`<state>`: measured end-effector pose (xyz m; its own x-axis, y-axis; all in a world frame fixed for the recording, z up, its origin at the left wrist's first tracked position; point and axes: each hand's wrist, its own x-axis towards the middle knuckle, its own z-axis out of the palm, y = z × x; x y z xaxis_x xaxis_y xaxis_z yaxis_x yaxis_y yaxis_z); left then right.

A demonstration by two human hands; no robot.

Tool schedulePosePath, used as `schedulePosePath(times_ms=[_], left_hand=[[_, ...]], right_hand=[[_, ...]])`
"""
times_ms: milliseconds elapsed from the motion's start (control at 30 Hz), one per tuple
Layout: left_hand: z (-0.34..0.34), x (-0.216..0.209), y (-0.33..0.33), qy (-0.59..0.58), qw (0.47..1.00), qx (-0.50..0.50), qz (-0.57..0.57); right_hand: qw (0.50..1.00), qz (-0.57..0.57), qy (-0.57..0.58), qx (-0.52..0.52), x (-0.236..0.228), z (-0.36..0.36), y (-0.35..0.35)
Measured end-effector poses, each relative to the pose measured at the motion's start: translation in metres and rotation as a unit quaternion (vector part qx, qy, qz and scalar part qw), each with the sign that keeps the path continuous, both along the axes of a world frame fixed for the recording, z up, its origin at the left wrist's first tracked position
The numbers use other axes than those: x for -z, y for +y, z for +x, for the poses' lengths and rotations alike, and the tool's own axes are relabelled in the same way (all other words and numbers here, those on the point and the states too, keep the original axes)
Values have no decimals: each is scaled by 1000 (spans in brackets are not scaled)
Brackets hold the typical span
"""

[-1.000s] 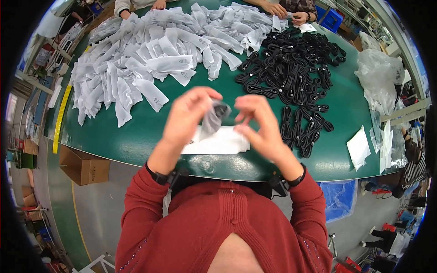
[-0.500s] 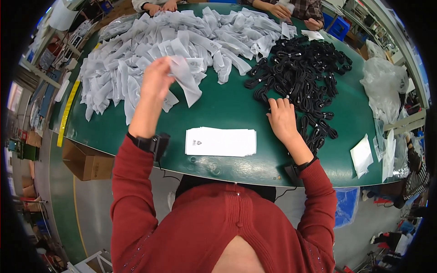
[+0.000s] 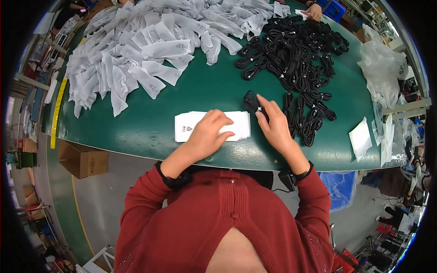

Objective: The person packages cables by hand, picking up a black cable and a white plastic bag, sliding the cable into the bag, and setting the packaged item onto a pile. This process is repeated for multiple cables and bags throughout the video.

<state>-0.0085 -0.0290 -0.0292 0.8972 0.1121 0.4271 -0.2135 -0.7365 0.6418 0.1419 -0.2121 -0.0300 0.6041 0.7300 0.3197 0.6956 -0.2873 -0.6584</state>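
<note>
A neat stack of flat white bags (image 3: 182,132) with small dark print lies in front of me on the green table. My left hand (image 3: 207,135) is over this stack, thumb and fingers apart near its right part, with nothing visible between them. Just right of the stack, my right hand (image 3: 276,126) grips a coiled black cable (image 3: 250,101) between thumb and fingers. The cable's far loop sticks out ahead of the fingertips; the rest is partly hidden by the hand. Beyond the right hand lies a heap of similar black cables (image 3: 302,59).
A large heap of whitish printed bags (image 3: 150,50) covers the far left of the green table (image 3: 200,91). A white packet (image 3: 361,139) and clear plastic (image 3: 382,77) lie at the right. An open cardboard box (image 3: 86,159) stands below the left edge. Another person's hand (image 3: 313,11) is at the far side.
My left hand has let go of a whitish bag at the left heap and come back to the stack. My right hand has drawn a black cable from the heap toward the stack.
</note>
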Motion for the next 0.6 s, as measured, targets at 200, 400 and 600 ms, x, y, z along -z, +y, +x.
schedulePosePath(times_ms=[200, 400, 600], left_hand=[[4, 12, -8, 24, 999, -17, 42], [1, 3, -11, 66, 987, -61, -136], [0, 5, -8, 16, 985, -35, -170]], right_hand=[[999, 37, -8, -25, -9, -29, -14], [993, 9, -98, -70, -16, -37, -27], [985, 6, -91, -148, -16, -29, -26]])
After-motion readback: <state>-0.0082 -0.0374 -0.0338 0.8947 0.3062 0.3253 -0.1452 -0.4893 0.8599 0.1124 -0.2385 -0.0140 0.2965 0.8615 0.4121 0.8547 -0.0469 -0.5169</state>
